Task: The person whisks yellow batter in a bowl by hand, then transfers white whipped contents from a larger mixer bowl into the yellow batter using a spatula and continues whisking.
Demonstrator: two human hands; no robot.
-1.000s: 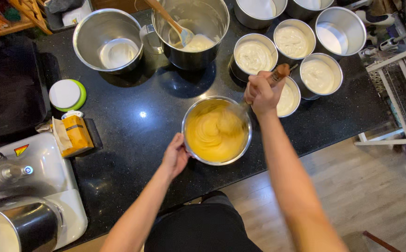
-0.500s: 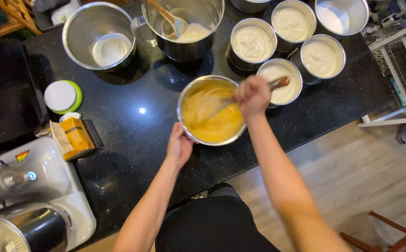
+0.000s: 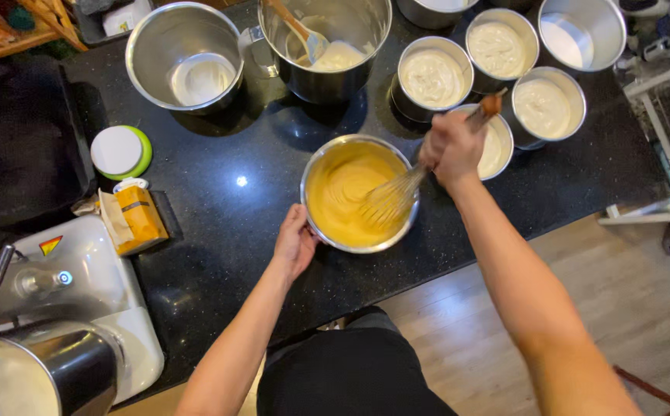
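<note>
Near edge: mixer [image 3: 50, 323] at bottom left, its steel bowl partly cut off. On the black counter [image 3: 219, 231], the left hand [image 3: 295, 243] is curled onto the near-left rim of the bowl [image 3: 359, 192], steadying it. The right hand [image 3: 452, 146] is closed round the wooden handle of the whisk [image 3: 392, 199], wires down in the yellow batter. Step looks like whisking, mid-stir; the next stroke calls for a firm hold on the rim so the bowl doesn't skate. Left of it: orange carton [image 3: 138, 219], green-rimmed lid [image 3: 120, 152]. Beyond: tins [image 3: 497, 48] of white batter, probably five, edge cropped. A big pot [image 3: 327, 46] with spatula, and an empty-looking mixing bowl [image 3: 184, 58].
</note>
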